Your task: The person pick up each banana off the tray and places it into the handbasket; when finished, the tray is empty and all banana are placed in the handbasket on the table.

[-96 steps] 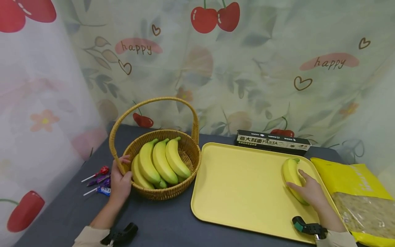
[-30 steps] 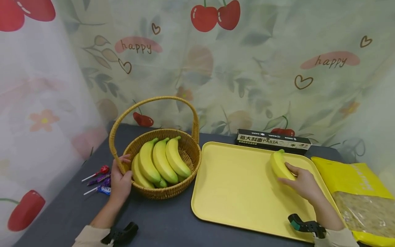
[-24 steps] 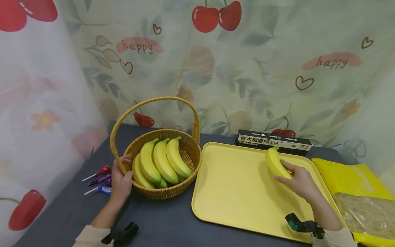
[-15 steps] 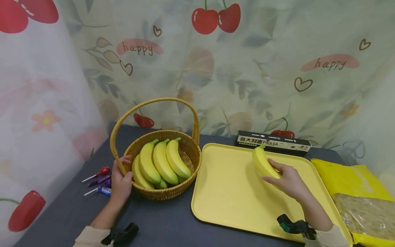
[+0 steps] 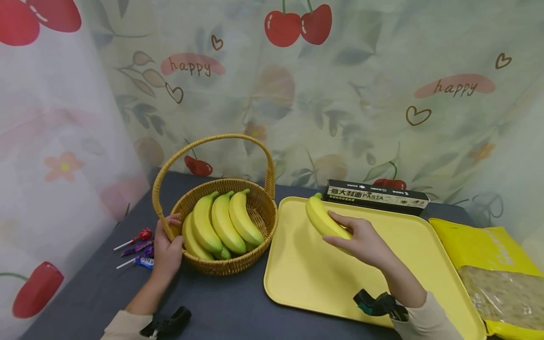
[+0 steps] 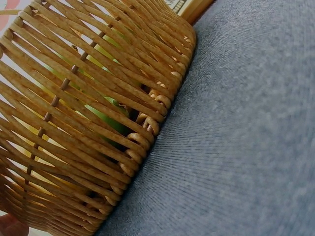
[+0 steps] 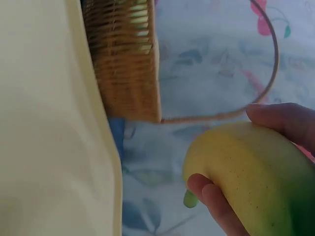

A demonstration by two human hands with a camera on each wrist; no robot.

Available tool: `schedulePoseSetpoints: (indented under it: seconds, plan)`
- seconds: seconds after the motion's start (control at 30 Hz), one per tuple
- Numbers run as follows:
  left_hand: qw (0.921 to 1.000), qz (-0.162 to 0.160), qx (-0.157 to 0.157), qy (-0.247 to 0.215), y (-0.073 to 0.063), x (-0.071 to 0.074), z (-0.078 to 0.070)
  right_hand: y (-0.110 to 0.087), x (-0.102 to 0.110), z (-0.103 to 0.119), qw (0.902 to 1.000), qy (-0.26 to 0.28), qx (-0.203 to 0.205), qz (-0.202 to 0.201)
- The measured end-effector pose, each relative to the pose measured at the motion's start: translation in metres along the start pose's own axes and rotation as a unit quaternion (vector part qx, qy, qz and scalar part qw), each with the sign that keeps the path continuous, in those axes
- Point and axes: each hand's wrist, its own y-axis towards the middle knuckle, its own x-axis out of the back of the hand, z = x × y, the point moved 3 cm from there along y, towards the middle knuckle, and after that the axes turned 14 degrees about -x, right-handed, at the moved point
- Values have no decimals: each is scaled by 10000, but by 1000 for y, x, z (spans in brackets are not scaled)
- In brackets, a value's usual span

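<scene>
My right hand holds a single yellow banana between thumb and fingers, above the left half of the yellow tray. In the right wrist view the banana fills the lower right, its green stem pointing down. On the left stands a wicker basket with a tall arched handle. Several bananas lie inside it, with bare weave showing at its right side. My left hand grips the basket's left rim at the foot of the handle. The left wrist view shows the basket wall up close.
Several lollipops and wrapped candies lie left of the basket. A black pasta box stands behind the tray, and a yellow bag with a clear window lies to its right. A printed curtain closes off the back.
My right hand has lifted the banana from the right side of the tray and carried it left towards the basket. My left hand and the basket have stayed in place.
</scene>
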Motion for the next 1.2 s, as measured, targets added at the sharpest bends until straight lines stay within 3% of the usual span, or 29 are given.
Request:
schedulePoseSetpoints:
  seconds: [0.5, 0.77, 0.9, 1.03, 1.2]
  plan:
    - [10000, -48, 26, -66, -1, 0, 0, 8, -38, 70, 9924, 481, 913, 670]
    - [9997, -68, -97, -217, -1, 0, 0, 24, -65, 103, 9844, 612, 1313, 1002]
    - [9994, -59, -162, -295, 0, -1, 0, 39, -82, 118, 9819, 648, 1361, 1143]
    - [9990, -5, -31, -456, 0, -1, 0, 52, -101, 136, 9823, 583, 1325, 1188]
    - [9995, 69, 23, -313, 1, 0, 0, 64, -120, 159, 9839, 546, 1160, 1247]
